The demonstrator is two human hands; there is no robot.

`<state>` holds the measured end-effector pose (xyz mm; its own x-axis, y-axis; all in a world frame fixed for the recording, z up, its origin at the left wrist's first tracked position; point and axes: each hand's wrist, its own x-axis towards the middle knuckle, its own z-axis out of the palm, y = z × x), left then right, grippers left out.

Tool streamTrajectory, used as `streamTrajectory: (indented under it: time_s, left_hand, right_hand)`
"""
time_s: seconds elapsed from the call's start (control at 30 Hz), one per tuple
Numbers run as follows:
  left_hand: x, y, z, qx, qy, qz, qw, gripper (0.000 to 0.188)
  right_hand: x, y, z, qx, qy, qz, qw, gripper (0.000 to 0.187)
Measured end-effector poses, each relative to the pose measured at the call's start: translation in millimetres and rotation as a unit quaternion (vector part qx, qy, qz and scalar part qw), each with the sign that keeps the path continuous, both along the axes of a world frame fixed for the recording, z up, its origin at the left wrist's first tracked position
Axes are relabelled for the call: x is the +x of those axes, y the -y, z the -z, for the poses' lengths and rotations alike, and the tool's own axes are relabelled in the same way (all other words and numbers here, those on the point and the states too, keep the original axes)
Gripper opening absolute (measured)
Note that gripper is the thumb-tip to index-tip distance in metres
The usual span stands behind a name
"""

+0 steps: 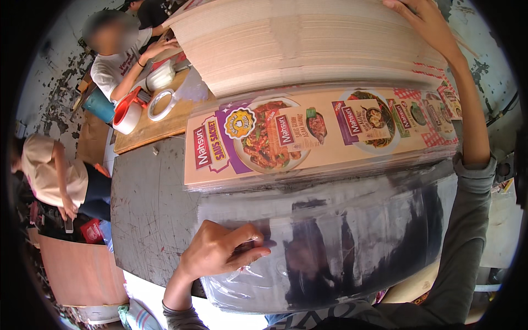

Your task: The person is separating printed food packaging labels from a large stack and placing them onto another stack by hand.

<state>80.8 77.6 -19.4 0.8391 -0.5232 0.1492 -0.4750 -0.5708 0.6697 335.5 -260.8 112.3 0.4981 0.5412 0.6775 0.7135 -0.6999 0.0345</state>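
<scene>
My left hand [223,248] is closed in a pinch at the near left edge of a pile of clear plastic sleeves [324,258], where the film wrinkles under the fingers. At the far right my right hand [422,19] lies against the tall stack of cardboard sheets [308,41], its fingers stretched out and partly cut off by the picture's edge. Between the two piles sits a row of printed cardboard panels [324,132] with food pictures, a clear film over them. Dark reflections show on the glossy sleeves.
The grey scratched tabletop [148,203] meets a wooden table [184,121] at the back left. On the wood are a red tape dispenser [129,110] and a white tape roll [160,104]. One person [115,69] sits behind it; another [55,176] stands at left.
</scene>
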Motion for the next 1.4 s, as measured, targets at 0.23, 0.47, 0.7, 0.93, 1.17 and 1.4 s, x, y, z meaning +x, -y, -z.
streamTrajectory:
  time_s: [0.23, 0.47, 0.7, 0.93, 1.17, 1.4]
  left_hand:
    - [0, -2, 1, 0.009, -0.009, -0.009, 1.000, 0.021]
    - [1, 1, 0, 0.005, 0.000, 0.003, 1.000, 0.021]
    - [-2, -2, 3, 0.012, 0.009, -0.008, 1.000, 0.021]
    - [-2, -1, 2, 0.014, 0.008, -0.014, 1.000, 0.020]
    - [-3, 3, 2, 0.009, -0.020, -0.029, 0.999, 0.018]
    - [-5, 2, 0, 0.004, -0.001, -0.021, 1.000, 0.016]
  right_hand:
    - [-3, -8, -1, -0.003, -0.030, 0.048, 0.998, 0.027]
    - [-4, 1, -11, 0.030, 0.126, 0.109, 0.986, 0.023]
    - [-47, -12, 23, -0.066, 0.237, 0.067, 0.967, 0.020]
    - [-125, -3, 50, -0.191, 0.264, -0.013, 0.945, 0.028]
    - [-164, -11, 113, -0.216, 0.018, -0.140, 0.966, 0.042]
    - [-127, -12, 106, -0.152, -0.240, -0.038, 0.958, 0.082]
